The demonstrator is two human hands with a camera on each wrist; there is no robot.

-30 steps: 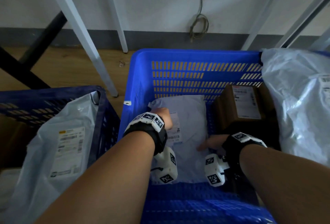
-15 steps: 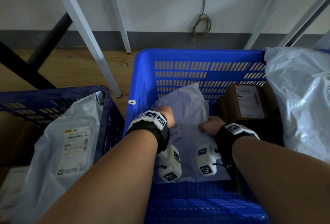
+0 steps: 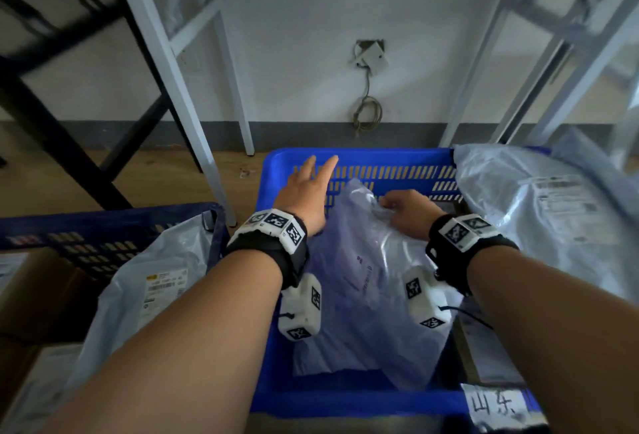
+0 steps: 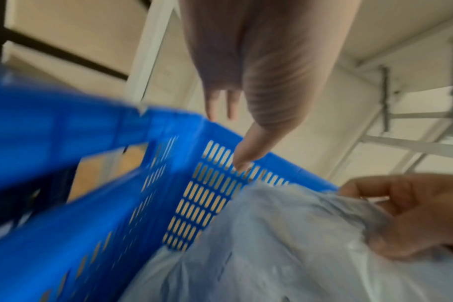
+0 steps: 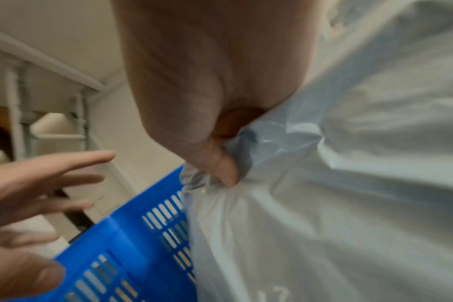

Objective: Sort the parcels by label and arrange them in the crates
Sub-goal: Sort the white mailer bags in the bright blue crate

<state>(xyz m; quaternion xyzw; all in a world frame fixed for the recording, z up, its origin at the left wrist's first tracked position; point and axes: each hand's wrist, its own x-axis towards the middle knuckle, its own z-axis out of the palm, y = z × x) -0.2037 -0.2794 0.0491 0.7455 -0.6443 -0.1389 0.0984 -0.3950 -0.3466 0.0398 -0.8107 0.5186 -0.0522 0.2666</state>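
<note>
A pale grey plastic mailer bag is lifted up on end inside the bright blue crate. My right hand grips the bag's bunched top edge, with the thumb pressed into the crumpled plastic. My left hand hovers above the crate's far left corner with straight spread fingers, holding nothing. In the left wrist view that left hand is over the slotted crate wall, beside the mailer bag.
A dark blue crate on the left holds a grey labelled mailer and cardboard boxes. A large grey mailer lies over the right side. A handwritten tag is on the blue crate's near rim. White shelf legs stand behind.
My right hand has pulled the mailer up from lying flat in the crate. My left hand let go of it and rose with fingers spread. The brown box is now hidden behind the bag.
</note>
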